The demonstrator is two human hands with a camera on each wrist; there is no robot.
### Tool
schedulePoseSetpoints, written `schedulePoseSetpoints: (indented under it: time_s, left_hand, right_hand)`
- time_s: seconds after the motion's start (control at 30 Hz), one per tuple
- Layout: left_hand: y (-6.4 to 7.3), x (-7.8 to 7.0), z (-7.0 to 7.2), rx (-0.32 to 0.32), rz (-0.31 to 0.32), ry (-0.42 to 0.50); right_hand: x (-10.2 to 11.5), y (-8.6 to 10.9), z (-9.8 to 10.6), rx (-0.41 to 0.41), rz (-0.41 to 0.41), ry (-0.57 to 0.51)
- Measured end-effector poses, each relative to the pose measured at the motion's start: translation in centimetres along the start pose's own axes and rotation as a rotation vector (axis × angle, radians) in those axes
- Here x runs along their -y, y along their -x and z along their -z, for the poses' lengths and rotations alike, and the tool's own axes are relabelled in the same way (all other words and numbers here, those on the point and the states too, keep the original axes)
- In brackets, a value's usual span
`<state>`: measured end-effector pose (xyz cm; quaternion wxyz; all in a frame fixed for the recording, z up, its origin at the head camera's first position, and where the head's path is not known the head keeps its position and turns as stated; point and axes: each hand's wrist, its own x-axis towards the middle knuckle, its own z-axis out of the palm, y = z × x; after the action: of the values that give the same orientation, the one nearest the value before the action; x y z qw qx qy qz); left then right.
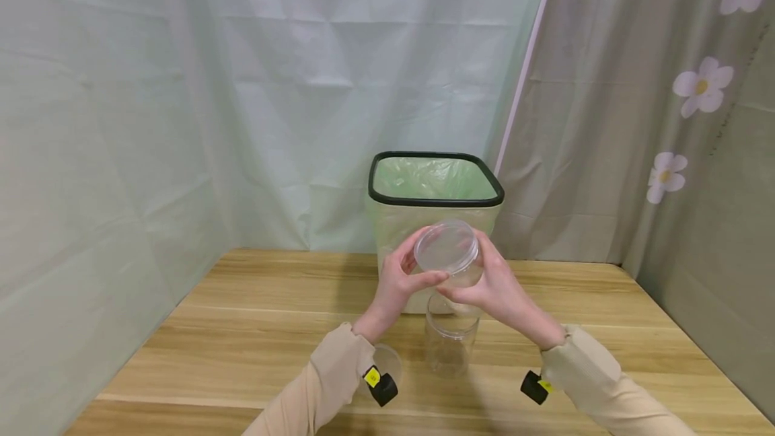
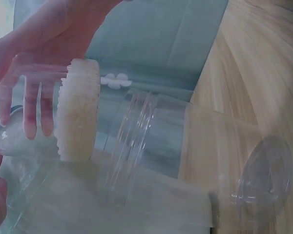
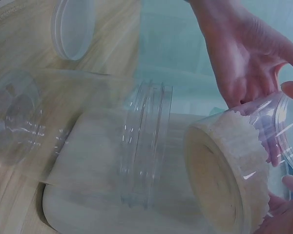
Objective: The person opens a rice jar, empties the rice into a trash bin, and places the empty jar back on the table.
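Both hands hold a clear round jar (image 1: 447, 245), tilted, above the table. The left hand (image 1: 399, 284) grips its left side, thumb near the rim. My right hand (image 1: 496, 288) grips the opposite side. A pale, lumpy layer (image 3: 234, 170) covers the bottom of this jar; what it is I cannot tell. Whether a lid closes the jar's top is also unclear. Directly below stands a second clear jar (image 1: 451, 348), upright, its threaded mouth (image 3: 146, 141) uncovered and apart from the held jar. A translucent round lid (image 1: 387, 362) lies on the table to its left, partly behind the left wrist's camera.
Behind the jars stands a pale bin (image 1: 393, 221) with a black rim (image 1: 436, 202) and a thin plastic liner. The wooden table (image 1: 272, 328) reaches back to hanging pale curtains (image 1: 290, 99). Flowers mark the curtain on the right.
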<state>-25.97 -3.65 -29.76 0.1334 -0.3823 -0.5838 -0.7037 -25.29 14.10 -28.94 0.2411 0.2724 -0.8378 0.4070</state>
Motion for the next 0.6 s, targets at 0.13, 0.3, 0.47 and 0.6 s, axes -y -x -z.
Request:
schedulePoseSetpoints:
  time_s: [0.13,0.3,0.47,0.6]
  left_hand:
    - [0.0,-1.2,-0.4,-0.010,0.005,-0.021]
    - [-0.1,-1.4,-0.6,-0.029,0.008,-0.039]
    - [0.0,-1.4,-1.1,-0.106,0.023,-0.072]
    - [0.1,-1.4,-1.7,-0.180,0.054,-0.085]
  right_hand:
    - [0.1,0.0,-0.1,0.002,-0.019,-0.003]
    - [0.3,0.0,-0.3,-0.023,-0.023,-0.008]
    - [0.2,-0.1,-0.8,-0.075,0.014,0.051]
    - [-0.1,-0.1,-1.1,-0.116,0.046,0.124]
